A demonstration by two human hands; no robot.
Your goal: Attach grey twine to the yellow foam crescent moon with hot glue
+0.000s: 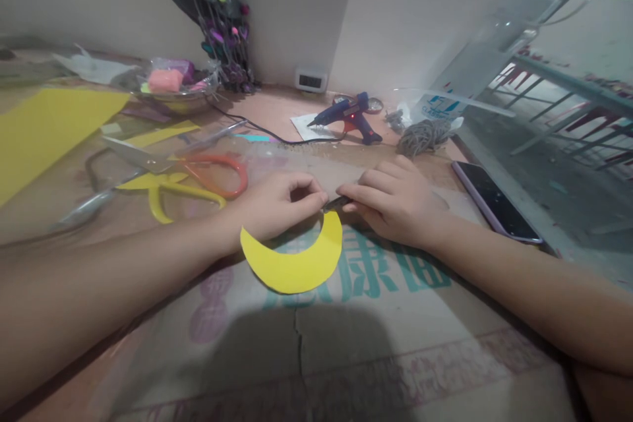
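A yellow paper crescent (297,270) curves upward like a bowl, its right horn reaching the fingertips of both hands. My left hand (281,201) is closed, thumb and forefinger pinched at that horn; their exact grip is partly hidden. Between the thumb and fingers of my right hand (390,198) is a small dark, thin object (337,203), which touches or nearly touches the crescent's horn; its kind does not show clearly. Beneath both hands lies a printed cardboard sheet (237,356) with green and reddish lettering and a crack.
To the left are scissors (242,175) with orange and yellow handles and a yellow sheet (64,132). Behind the hands, a blue glue gun (368,125) with a lit red light trails its cord. Grey yarn (425,138) and a phone (497,201) lie right; a bowl (173,102) stands back left.
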